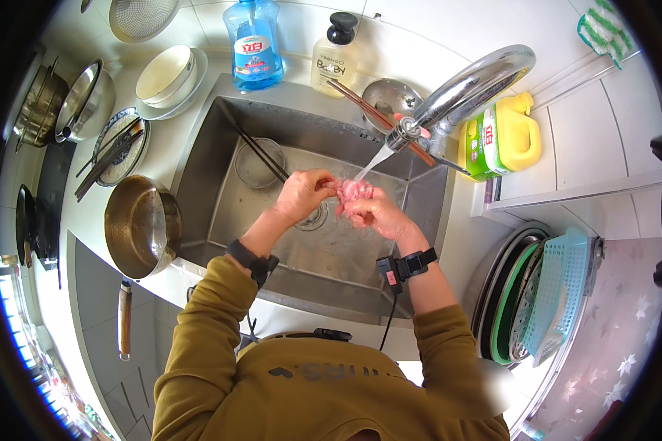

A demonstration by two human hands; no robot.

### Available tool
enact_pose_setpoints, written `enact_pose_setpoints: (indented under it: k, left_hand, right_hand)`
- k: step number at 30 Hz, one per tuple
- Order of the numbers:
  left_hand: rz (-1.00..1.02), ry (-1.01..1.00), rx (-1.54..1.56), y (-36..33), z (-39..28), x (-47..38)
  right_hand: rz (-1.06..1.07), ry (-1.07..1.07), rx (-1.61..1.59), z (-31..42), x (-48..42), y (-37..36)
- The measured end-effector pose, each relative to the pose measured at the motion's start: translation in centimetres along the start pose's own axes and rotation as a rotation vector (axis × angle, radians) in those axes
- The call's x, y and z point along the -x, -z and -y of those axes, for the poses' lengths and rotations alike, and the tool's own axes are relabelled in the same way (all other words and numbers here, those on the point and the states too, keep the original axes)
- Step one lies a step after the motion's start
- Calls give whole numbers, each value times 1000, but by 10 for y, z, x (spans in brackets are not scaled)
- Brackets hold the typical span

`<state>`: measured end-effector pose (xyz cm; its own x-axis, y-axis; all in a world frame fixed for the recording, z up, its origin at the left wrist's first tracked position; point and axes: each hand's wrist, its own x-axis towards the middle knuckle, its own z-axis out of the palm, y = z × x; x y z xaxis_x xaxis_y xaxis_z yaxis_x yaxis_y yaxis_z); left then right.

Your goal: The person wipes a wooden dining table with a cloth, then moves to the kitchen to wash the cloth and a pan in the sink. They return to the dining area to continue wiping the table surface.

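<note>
Water runs from the chrome faucet [404, 134] onto a pink, wet, meat-like piece [355, 192] above the stainless steel sink [309, 297]. My right hand [379, 214] holds this piece from the right, its fingers curled under and around it. On the other side, my left hand [307, 192] pinches the piece's left edge between thumb and fingers. Beneath my hands lies the sink drain [312, 218]. A round bowl [260, 163] stands in the sink's back left part, with dark chopsticks [256, 144] leaning across it.
Left of the sink stand a saucepan [138, 231], a plate [122, 160] with dark utensils and white bowls [165, 77]. Behind it are a blue bottle [254, 49], a pump bottle [334, 60] and a metal bowl [391, 93] under reddish chopsticks. A yellow jug [517, 135] stands right.
</note>
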<state>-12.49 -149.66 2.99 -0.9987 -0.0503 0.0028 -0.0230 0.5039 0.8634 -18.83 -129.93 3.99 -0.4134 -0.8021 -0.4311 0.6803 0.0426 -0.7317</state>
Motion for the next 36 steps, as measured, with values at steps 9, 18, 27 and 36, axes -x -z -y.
enact_pose_setpoints:
  k: [9,18,27,36]
  left_hand:
    - [-286,-45,-174,-49,0,17]
    - [-131,-150,61,-10,-7,26]
    - [89,-936,-631,-17,-18,12]
    - [418,-344,-922,-45,-2,14]
  right_hand:
    - [-169,264,-562,-43,-23,-4]
    - [-133,34,-136,-26,-11,12]
    - [290,-429,-58,-6,9,-8]
    - [-56,-107,733,-35,-6,-8]
